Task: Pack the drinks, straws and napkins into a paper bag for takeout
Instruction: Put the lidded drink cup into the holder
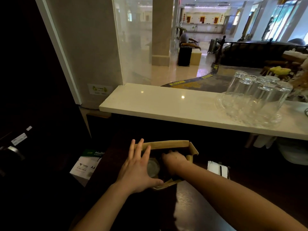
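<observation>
A brown paper bag (170, 144) stands open on the dark lower counter. Inside it I see the clear lid of a drink cup (153, 167). My left hand (138, 170) lies flat against the bag's left rim with fingers spread, holding the bag open. My right hand (175, 161) reaches down into the bag, fingers curled in the dark interior; what they hold is hidden. White napkins (215, 166) with a dark straw (220, 170) lying on them sit on the counter to the right of the bag.
A white stone ledge (166, 104) runs above the dark counter, carrying upturned clear glasses (256, 95) on a glass tray at the right. A box of A4 paper (86, 164) sits low at the left. Stacked white dishes (291, 150) rest under the ledge, right.
</observation>
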### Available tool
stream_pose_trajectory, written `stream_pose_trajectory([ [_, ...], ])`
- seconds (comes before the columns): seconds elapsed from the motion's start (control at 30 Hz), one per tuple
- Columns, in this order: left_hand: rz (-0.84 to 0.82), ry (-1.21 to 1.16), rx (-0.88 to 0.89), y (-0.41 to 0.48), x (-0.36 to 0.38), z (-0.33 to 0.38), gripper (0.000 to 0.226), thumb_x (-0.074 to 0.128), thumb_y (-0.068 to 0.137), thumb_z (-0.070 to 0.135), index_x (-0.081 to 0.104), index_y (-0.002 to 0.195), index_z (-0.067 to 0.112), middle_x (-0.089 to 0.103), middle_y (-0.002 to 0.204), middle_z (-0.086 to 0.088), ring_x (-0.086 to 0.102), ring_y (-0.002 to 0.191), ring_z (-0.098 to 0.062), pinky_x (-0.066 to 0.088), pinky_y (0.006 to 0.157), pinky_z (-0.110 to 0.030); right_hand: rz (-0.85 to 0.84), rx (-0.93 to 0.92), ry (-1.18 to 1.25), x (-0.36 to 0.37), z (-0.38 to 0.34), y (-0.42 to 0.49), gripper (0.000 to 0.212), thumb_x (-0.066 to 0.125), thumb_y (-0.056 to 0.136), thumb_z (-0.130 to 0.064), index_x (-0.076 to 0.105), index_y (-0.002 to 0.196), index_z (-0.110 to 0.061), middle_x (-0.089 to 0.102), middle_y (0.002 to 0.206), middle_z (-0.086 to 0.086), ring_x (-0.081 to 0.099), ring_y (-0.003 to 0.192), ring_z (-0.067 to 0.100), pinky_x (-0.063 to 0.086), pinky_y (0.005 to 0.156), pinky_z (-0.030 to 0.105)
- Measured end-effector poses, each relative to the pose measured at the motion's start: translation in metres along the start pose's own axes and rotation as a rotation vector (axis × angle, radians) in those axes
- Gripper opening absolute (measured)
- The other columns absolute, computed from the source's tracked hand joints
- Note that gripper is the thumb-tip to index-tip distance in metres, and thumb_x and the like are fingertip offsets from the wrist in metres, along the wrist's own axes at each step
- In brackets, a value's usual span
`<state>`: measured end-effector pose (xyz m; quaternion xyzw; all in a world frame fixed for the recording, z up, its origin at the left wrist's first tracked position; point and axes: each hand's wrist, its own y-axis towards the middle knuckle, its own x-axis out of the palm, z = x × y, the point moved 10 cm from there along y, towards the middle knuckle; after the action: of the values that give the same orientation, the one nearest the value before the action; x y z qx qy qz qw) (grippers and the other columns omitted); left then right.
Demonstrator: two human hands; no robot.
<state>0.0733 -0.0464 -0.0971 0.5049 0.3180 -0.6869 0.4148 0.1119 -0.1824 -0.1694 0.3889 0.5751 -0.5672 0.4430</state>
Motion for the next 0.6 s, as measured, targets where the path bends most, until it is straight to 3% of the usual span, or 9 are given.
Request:
stream_pose_trajectory([
  [0.13, 0.004, -0.002, 0.012, -0.002, 0.001, -0.004, 0.129, 0.060, 0.055, 0.084, -0.002, 0.153, 0.029, -0.032, 0.157, 0.010, -0.041, 0.138, -0.015, 0.027, 0.114, -0.052, 0.244, -0.117, 0.178, -0.052, -0.019, -0.042, 0.019, 0.066, 0.085, -0.025, 0.066, 0.103, -0.021, 0.069, 0.101, 0.003, 0.065, 0.097, 0.024, 0.055, 0.080, 0.041],
  [0.27, 0.013, -0.022, 0.016, -0.003, -0.001, -0.006, 0.126, 0.056, 0.057, 0.086, 0.000, 0.154, 0.028, -0.029, 0.158, 0.009, -0.039, 0.139, -0.016, 0.029, 0.113, -0.051, 0.528, -0.092, 0.421, -0.094, 0.001, -0.093, 0.015, 0.063, 0.085, -0.028, 0.071, 0.096, -0.023, 0.073, 0.091, -0.002, 0.067, 0.087, 0.018, 0.055, 0.071, 0.035],
  [0.43, 0.012, -0.003, 0.005, -0.004, -0.001, -0.003, 0.122, 0.055, 0.061, 0.086, 0.000, 0.154, 0.029, -0.030, 0.158, 0.008, -0.038, 0.140, -0.016, 0.026, 0.113, -0.053, 0.787, 0.090, 0.705, -0.091, 0.075, -0.147, 0.007, 0.069, 0.084, -0.028, 0.073, 0.089, -0.028, 0.072, 0.080, -0.009, 0.065, 0.074, 0.001, 0.052, 0.064, 0.021],
  [0.5, 0.016, -0.005, -0.001, -0.004, -0.002, -0.003, 0.123, 0.057, 0.061, 0.086, 0.000, 0.154, 0.028, -0.030, 0.158, 0.009, -0.037, 0.140, -0.016, 0.026, 0.113, -0.053, 0.792, 0.217, 0.748, -0.071, 0.113, -0.158, 0.004, 0.070, 0.083, -0.026, 0.073, 0.086, -0.028, 0.071, 0.078, -0.013, 0.064, 0.072, -0.001, 0.050, 0.063, 0.020],
  [0.6, 0.014, -0.003, -0.014, -0.006, -0.003, -0.003, 0.126, 0.058, 0.059, 0.086, 0.001, 0.154, 0.027, -0.028, 0.158, 0.008, -0.036, 0.141, -0.017, 0.028, 0.112, -0.055, 0.629, 0.472, 0.735, -0.016, 0.169, -0.162, 0.004, 0.068, 0.084, -0.028, 0.072, 0.086, -0.026, 0.071, 0.078, -0.010, 0.066, 0.073, 0.009, 0.053, 0.066, 0.028],
])
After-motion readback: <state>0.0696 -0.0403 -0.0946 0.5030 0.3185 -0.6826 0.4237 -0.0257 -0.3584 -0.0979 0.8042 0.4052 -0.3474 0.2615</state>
